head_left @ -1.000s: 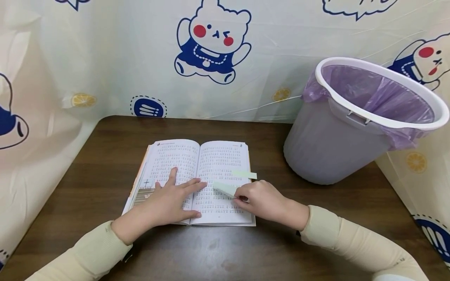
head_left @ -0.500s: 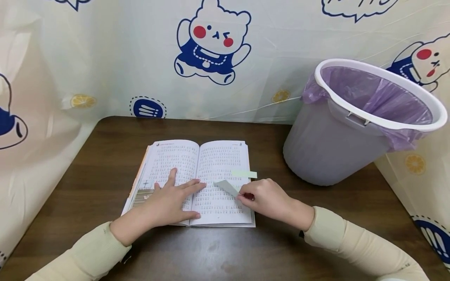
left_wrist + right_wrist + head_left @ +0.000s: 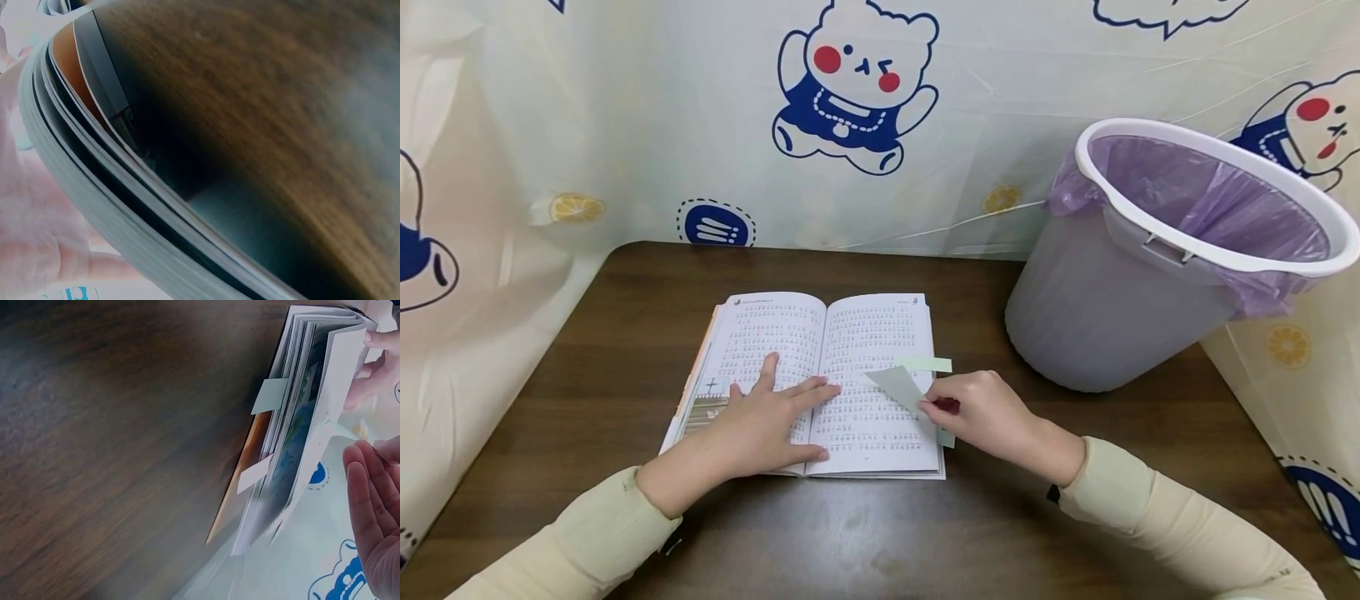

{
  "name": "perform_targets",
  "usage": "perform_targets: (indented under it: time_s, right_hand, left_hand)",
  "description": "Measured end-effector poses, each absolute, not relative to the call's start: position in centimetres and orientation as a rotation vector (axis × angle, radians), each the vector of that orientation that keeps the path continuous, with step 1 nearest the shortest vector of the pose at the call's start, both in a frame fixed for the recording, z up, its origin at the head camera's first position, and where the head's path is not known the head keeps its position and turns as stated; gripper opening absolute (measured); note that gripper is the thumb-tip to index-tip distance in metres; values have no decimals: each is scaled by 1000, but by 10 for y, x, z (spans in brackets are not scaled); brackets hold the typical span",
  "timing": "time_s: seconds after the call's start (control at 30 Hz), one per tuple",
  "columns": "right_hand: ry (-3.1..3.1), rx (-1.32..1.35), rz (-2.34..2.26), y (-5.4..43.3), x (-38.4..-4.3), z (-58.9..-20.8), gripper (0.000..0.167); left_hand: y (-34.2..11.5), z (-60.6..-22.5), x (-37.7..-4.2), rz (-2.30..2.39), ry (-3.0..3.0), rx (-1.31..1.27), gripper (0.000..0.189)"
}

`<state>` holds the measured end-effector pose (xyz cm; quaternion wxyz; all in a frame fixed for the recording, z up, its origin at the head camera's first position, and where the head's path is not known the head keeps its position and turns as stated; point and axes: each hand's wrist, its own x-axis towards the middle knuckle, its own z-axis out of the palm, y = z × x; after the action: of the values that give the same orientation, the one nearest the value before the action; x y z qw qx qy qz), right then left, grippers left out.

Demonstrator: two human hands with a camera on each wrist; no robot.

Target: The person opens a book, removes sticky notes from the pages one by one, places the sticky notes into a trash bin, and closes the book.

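An open book [image 3: 868,333] with printed pages lies on the brown table in the head view. My left hand [image 3: 760,429] rests on it with fingers spread, mostly over the left page and crossing the middle fold. Between thumb and fingertips, my right hand [image 3: 981,417] pinches a pale green sticky note [image 3: 895,386] over the right page. Part of that note is hidden by the fingers; whether it still touches the page I cannot tell. Two more pale green tabs, an upper tab [image 3: 928,364] and a lower tab [image 3: 947,437], stick out past the book's right edge.
A grey bin [image 3: 1112,308] with a purple liner stands at the right of the table [image 3: 625,317], near the back. A patterned curtain [image 3: 700,108] hangs behind and along the sides.
My right hand has moved a little right and up, drawing the sticky note along and tilting it more. The lower tab at the book's edge has come into sight. The left hand stays put.
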<state>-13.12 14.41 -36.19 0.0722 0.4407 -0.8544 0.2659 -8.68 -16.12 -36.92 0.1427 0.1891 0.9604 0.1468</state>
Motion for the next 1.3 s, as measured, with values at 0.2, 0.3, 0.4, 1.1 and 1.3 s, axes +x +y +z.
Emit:
perform_targets:
  time_s: [0.2, 0.3, 0.4, 1.1, 1.3]
  right_hand:
    - [-2523, 1289, 811, 149, -133, -360, 16]
    - [-2522, 1271, 804, 153, -134, -359, 17]
    - [-2527, 1250, 794, 156, -135, -358, 18]
    - [-2538, 1100, 930, 173, -146, -346, 14]
    - [-2565, 1082, 955, 174, -148, -341, 12]
  left_hand:
    - [-161, -369, -88, 426, 2762, 542, 81]
    - [-161, -369, -88, 427, 2762, 544, 81]
    - [-161, -369, -88, 430, 2762, 545, 81]
    - [-160, -368, -85, 426, 2776, 546, 80]
    - [-160, -367, -86, 395, 2776, 557, 80]
